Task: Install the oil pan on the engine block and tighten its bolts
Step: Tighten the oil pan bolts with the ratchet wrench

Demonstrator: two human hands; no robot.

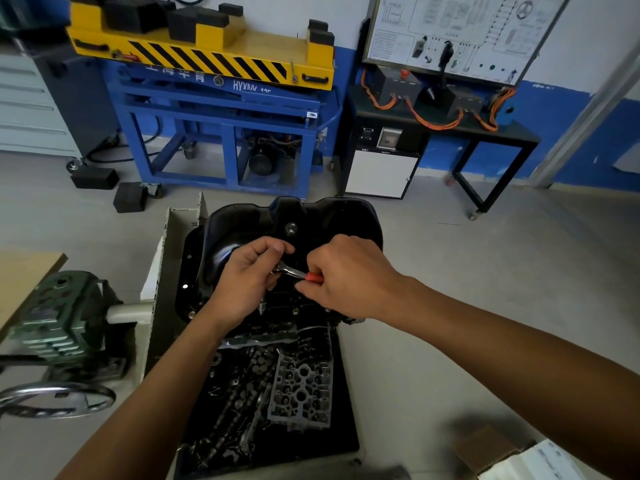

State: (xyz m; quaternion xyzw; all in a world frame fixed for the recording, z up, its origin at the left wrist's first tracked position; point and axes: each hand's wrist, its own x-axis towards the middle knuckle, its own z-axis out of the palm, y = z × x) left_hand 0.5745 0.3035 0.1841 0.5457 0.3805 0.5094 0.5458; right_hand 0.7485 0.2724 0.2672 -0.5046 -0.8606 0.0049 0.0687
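From the head camera, both hands cover the near side of the black oil pan point(263, 233), which sits on the engine block, so the bolt under the tool cannot be made out. The left hand point(242, 282) has its fingers curled around the metal head of a ratchet point(294, 271); the right hand point(346, 275) grips its red handle. A tray of engine parts point(301, 386) lies nearer. A blue cart point(221, 109) stands behind.

ratchet point(292, 271) head hidden under left hand point(247, 275), handle inside right hand point(349, 275)
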